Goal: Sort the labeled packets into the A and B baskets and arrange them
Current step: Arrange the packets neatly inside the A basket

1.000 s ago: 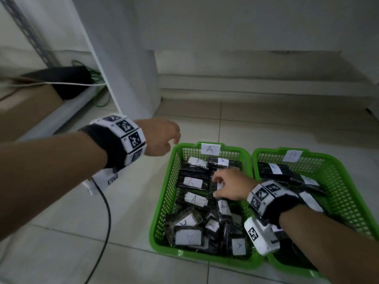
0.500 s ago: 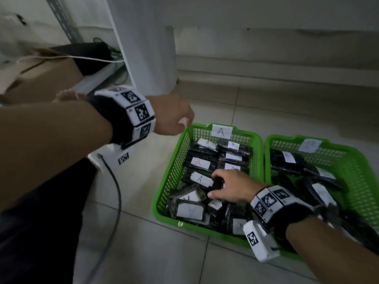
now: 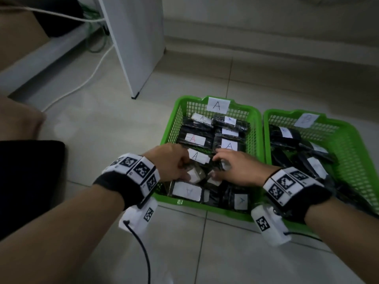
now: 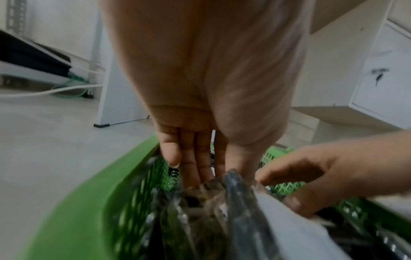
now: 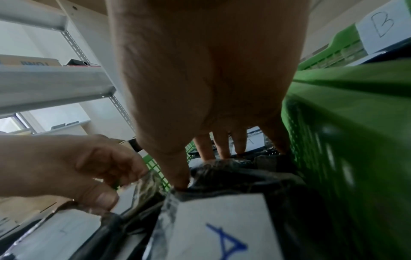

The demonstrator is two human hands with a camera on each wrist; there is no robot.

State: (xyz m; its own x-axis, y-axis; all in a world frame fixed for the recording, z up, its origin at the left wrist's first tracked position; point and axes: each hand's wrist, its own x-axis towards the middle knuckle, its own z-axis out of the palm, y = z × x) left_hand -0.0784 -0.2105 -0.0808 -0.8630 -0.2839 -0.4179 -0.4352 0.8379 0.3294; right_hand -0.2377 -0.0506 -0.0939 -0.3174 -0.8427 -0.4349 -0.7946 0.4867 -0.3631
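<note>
Two green baskets stand side by side on the tiled floor: basket A (image 3: 170, 136) on the left with its "A" card (image 3: 218, 104), basket B (image 3: 348, 138) on the right with its card (image 3: 306, 120). Black packets with white labels fill both. Both hands are in the near half of basket A. My left hand (image 3: 185, 171) curls its fingers and pinches a clear-edged packet (image 3: 195, 174); the left wrist view shows the fingertips (image 4: 195, 177) at its top edge. My right hand (image 3: 217, 167) grips a black packet (image 5: 233, 168) between thumb and fingers, just behind an A-labeled packet (image 5: 222, 228).
A white furniture panel (image 3: 135, 48) stands on the floor behind basket A to the left. A white cable (image 3: 82, 85) runs across the floor at far left. A dark garment (image 3: 30, 181) lies at the left edge. The wrist-camera cable (image 3: 143, 253) trails over the near tiles.
My left hand dropped from beside basket A's far left corner into the basket and took hold of a packet. The right hand stayed on the packets in basket A. The head view tilted down.
</note>
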